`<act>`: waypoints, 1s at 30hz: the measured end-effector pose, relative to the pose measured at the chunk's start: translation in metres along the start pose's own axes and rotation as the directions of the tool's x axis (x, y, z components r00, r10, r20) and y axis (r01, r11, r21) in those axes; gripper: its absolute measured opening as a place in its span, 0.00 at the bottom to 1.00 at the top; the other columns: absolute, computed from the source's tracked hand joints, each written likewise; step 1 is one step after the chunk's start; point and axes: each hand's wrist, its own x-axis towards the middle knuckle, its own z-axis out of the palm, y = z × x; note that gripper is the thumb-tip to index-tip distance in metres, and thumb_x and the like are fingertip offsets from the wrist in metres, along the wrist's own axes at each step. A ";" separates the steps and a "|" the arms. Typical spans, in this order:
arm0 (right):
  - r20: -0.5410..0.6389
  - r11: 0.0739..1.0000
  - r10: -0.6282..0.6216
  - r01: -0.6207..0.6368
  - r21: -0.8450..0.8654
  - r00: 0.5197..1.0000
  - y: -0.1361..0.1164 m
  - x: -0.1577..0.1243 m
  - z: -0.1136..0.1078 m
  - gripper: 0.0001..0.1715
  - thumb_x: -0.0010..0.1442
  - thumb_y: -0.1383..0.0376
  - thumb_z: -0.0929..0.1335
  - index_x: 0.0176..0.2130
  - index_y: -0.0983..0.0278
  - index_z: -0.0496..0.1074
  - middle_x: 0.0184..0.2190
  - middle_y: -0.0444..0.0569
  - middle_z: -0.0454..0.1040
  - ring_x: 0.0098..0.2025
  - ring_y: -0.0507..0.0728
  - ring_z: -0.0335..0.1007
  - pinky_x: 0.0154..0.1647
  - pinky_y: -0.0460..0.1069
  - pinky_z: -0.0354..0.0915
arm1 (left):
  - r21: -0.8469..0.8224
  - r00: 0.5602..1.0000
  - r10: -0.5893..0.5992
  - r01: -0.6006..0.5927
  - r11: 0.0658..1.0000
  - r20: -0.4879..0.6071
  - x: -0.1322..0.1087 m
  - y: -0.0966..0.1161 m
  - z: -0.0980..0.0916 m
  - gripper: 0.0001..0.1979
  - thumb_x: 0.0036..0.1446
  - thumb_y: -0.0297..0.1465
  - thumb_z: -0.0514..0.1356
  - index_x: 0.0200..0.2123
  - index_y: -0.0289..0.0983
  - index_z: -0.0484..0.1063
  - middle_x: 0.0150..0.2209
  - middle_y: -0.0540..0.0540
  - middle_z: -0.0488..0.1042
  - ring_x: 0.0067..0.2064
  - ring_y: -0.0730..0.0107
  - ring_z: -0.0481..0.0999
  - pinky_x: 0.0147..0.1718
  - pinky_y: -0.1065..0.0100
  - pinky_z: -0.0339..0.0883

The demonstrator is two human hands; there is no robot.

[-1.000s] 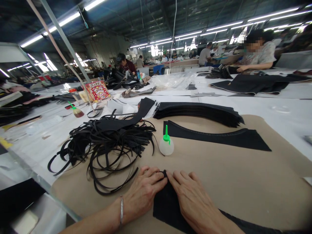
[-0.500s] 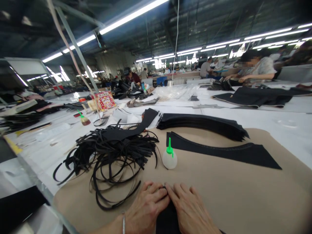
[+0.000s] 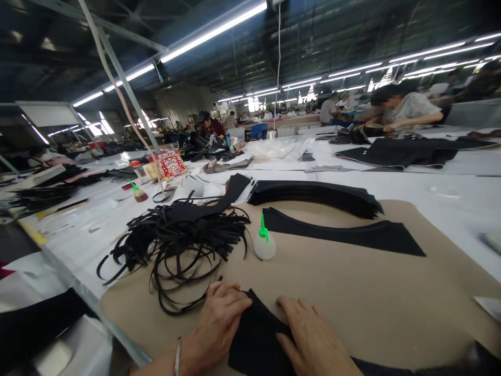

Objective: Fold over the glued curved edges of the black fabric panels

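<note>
black piece (image 3: 260, 337): lower centre | left hand (image 3: 223, 318) at its left: fingers bent, grip unclear | right hand (image 3: 313, 334) at its right: loosely spread, thumb touching | tan mat (image 3: 352, 292), white table (image 3: 440, 211) | strip lights (image 3: 215, 32), upper frame

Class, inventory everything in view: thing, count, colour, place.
Table: 1, white, below mat
Mat: 1, tan, on table
Strips: heap, black, mat's left
Bottle: 1, white and green, right of strips
Second bottle: 1, brown and green, table's left
Far piece: 1, black, right of bottle
Stack: 1, black, behind far piece
Pack: 1, red, behind strips
Far goods: several, mostly black, across table
People: several, mixed colours, background
Lights: several, white, overhead
Near piece: 1, black, mat's front
Bracelet: 1, silvery, left wrist
Left hand: 1, bare, on near piece
Right hand: 1, bare, on near piece
</note>
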 end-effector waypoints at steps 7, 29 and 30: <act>0.157 0.974 0.131 -0.157 0.166 0.979 -0.014 0.006 -0.032 0.10 0.57 0.71 0.67 0.41 0.62 0.69 0.38 0.49 0.74 0.42 0.61 0.69 0.45 0.55 0.59 | -0.029 0.983 -0.182 0.182 0.983 -0.012 0.014 0.019 0.007 0.12 0.58 0.25 0.58 0.46 0.40 0.69 0.44 0.46 0.71 0.47 0.61 0.68 0.48 0.57 0.59; 0.123 0.943 0.135 -0.166 0.290 0.983 0.000 -0.004 -0.025 0.10 0.57 0.75 0.65 0.37 0.63 0.70 0.37 0.45 0.73 0.39 0.55 0.68 0.41 0.48 0.59 | -0.128 0.972 0.076 -0.048 0.991 0.224 0.049 0.031 0.028 0.14 0.61 0.19 0.52 0.40 0.39 0.75 0.39 0.47 0.72 0.42 0.66 0.68 0.43 0.65 0.64; 0.109 0.943 0.126 -0.153 0.295 0.986 0.001 -0.005 -0.025 0.09 0.57 0.75 0.65 0.37 0.63 0.70 0.37 0.45 0.73 0.39 0.55 0.68 0.41 0.48 0.59 | -0.129 0.973 0.075 -0.047 0.991 0.220 0.047 0.031 0.029 0.13 0.62 0.20 0.52 0.40 0.39 0.75 0.38 0.47 0.72 0.42 0.66 0.68 0.42 0.66 0.64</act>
